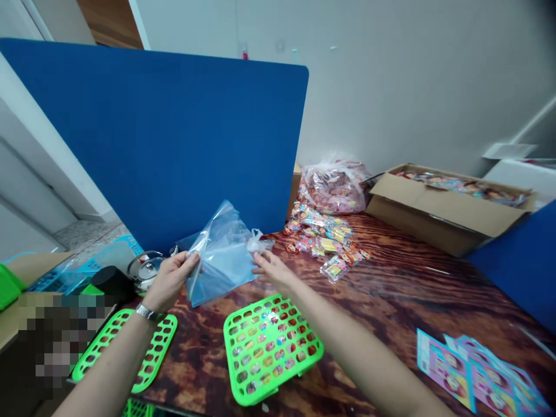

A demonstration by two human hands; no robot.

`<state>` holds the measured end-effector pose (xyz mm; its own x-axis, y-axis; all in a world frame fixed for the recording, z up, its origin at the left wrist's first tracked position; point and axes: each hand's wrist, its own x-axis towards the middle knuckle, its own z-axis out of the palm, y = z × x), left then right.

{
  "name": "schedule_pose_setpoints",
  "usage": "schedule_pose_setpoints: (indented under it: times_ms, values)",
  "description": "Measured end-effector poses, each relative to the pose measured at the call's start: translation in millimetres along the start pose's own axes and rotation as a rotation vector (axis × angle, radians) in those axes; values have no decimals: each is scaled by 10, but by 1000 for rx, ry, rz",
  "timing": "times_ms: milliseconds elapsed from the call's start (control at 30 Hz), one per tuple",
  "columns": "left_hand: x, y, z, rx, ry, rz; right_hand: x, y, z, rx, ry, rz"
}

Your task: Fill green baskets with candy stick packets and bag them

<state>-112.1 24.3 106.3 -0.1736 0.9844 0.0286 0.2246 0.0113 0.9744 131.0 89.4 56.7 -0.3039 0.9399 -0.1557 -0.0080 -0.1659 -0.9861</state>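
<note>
Thumb and fingers of my left hand pinch the left edge of a clear plastic bag, which spreads out over the table. My right hand is at the bag's right side, close to a bunched white piece of plastic; whether its fingers grip anything is hard to tell. Below the hands lies a green basket with a perforated lid, and colourful small packets show through its holes. A second green perforated lid lies partly under my left forearm.
Small packets are heaped behind my right hand, before a large filled plastic bag. An open cardboard box holds more packets. Printed cards lie at the right front. A blue panel stands behind; a kettle is at left.
</note>
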Motion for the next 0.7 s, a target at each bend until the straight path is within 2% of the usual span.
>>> schedule_pose_setpoints:
  times_ms: [67,133,233,367,433,500,567,700]
  values:
    - [-37,-8,21,-44,13,-30,36,34,123,212,-10,5]
    - [-49,-52,42,-79,47,-64,57,37,197,257,33,-66]
    - [-7,-194,61,-119,142,-105,106,-54,196,216,91,-167]
    - [83,-422,62,-103,270,-125,198,-308,60,120,178,-308]
    - [91,-468,76,-58,337,-99,227,-443,0,40,190,-386]
    - [52,-427,123,-11,389,-43,232,-557,-17,-95,148,-467]
    - [-28,-298,216,15,380,27,211,-648,22,-278,100,-532]
    - [-189,85,487,-25,194,103,102,-763,241,-563,67,-580]
